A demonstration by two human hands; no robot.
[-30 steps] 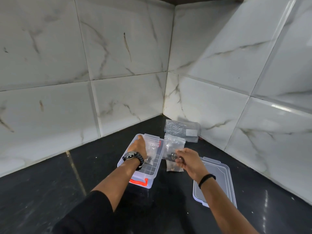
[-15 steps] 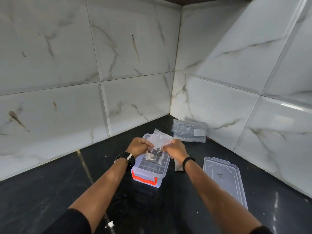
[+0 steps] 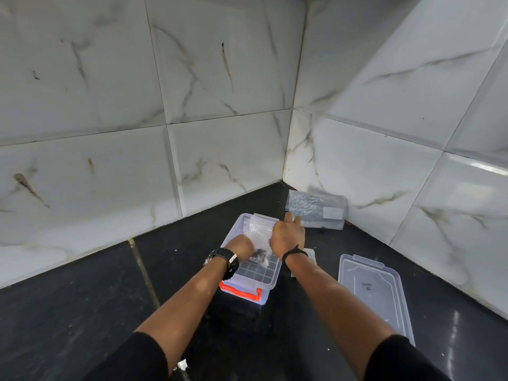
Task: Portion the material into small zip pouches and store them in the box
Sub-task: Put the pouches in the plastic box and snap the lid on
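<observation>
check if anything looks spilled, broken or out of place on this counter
One small oddity: a crumpled white scrap lies on the black counter at the near edge, away from the clear plastic box with the orange handle. I cannot tell what it is. No spill or damage shows elsewhere.

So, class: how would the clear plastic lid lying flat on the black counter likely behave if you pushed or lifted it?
The clear plastic lid looks thin and hollow, so probably light. Lying flat on the glossy black counter, it would likely slide rather than tip. Its moulded rim suggests it holds its shape, perhaps flexing slightly.
</observation>
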